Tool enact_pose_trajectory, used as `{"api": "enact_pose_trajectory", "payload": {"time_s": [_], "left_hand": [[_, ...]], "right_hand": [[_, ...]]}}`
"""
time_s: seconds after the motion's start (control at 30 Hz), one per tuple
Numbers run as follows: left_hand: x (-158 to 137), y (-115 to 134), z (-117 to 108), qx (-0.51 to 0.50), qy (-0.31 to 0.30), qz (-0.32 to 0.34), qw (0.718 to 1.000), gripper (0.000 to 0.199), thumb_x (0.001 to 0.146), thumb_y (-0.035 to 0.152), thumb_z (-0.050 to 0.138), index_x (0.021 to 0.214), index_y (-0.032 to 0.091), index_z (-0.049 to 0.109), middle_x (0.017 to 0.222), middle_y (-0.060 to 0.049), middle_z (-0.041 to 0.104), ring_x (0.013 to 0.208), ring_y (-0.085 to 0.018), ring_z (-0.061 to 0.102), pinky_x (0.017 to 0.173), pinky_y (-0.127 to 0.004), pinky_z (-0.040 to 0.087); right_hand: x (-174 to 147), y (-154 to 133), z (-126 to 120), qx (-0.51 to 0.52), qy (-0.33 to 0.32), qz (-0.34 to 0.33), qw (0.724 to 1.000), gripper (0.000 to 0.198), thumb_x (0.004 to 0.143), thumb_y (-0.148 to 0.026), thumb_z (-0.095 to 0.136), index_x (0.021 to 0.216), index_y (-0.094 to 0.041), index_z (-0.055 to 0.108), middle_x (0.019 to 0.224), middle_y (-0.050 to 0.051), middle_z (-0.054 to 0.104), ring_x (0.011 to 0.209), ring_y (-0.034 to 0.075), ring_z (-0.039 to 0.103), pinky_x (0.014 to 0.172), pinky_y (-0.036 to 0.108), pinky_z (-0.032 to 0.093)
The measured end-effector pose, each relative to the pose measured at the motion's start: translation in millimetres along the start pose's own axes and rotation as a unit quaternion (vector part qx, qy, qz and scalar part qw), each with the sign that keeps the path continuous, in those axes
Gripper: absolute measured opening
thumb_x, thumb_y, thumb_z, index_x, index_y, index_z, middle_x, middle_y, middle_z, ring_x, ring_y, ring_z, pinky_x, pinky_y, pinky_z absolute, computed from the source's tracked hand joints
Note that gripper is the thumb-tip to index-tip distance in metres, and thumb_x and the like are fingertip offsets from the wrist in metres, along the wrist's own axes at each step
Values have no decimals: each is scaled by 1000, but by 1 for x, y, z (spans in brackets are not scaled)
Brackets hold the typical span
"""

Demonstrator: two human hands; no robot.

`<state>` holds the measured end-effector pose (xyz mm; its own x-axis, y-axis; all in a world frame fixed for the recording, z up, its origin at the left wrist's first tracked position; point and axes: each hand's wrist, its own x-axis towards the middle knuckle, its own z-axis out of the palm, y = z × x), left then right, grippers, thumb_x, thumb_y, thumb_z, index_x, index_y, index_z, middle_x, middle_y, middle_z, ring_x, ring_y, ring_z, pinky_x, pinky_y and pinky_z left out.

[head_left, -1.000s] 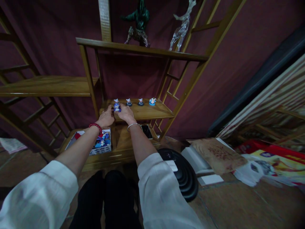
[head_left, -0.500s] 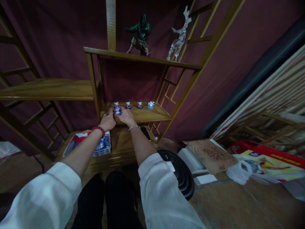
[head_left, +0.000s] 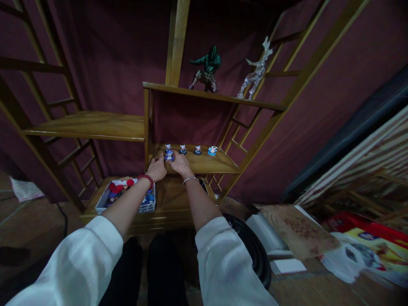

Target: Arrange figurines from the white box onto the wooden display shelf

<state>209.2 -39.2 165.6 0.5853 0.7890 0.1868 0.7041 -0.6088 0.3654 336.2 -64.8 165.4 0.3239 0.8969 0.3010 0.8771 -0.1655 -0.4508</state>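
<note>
A small purple-blue figurine (head_left: 168,156) is at the front left of the low wooden shelf (head_left: 208,165), between the fingers of my two hands. My left hand (head_left: 157,167) comes at it from the left, wearing a red bead bracelet. From the right, my right hand (head_left: 180,162), with a silver bangle, has its thumb and fingers on it. Behind stands a row of several small figurines: a grey-white one (head_left: 168,147) at the left, a similar one (head_left: 182,149), another (head_left: 197,150), and a light-blue one (head_left: 212,150) at the right.
A box (head_left: 103,202) with red and blue items sits below left. Overhead, a green-and-bronze figure (head_left: 208,70) and a clear deer statue (head_left: 255,76) stand on the upper shelf (head_left: 216,94). A round black object (head_left: 255,250) and a cardboard piece (head_left: 298,227) lie right.
The camera view has shifted, so the shelf appears further right and lower. Both hands stay at the purple-blue figurine, which keeps its place in front of the leftmost figurine.
</note>
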Motion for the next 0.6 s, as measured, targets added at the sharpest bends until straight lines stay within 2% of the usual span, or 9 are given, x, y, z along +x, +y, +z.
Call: {"api": "enact_pose_trajectory", "payload": {"time_s": [0.2, 0.37, 0.6], "left_hand": [[0, -1, 1, -6, -4, -1, 1000, 71, 70, 12, 42, 135, 3, 15, 132, -14, 41, 125, -23, 32, 100, -32, 28], [1, -2, 4, -13, 9, 2, 1000, 72, 69, 11, 41, 136, 6, 15, 132, -14, 42, 126, -22, 32, 100, -34, 26], [0, 0, 4, -23, -7, 9, 1000, 72, 70, 8, 39, 136, 2, 9, 130, -16, 43, 127, -20, 30, 102, -35, 23]], "right_hand": [[2, 2, 0, 7, -4, -11, 1000, 45, 74, -38, 55, 116, -26, 49, 106, 2, 61, 96, 19, 53, 80, 29, 42], [4, 3, 1, 8, -15, -1, 1000, 48, 73, -38, 56, 119, -27, 46, 106, 2, 61, 97, 19, 53, 80, 29, 41], [5, 2, 0, 13, -15, -1, 1000, 48, 72, -39, 58, 117, -26, 48, 106, 3, 61, 98, 19, 53, 81, 29, 41]]}}
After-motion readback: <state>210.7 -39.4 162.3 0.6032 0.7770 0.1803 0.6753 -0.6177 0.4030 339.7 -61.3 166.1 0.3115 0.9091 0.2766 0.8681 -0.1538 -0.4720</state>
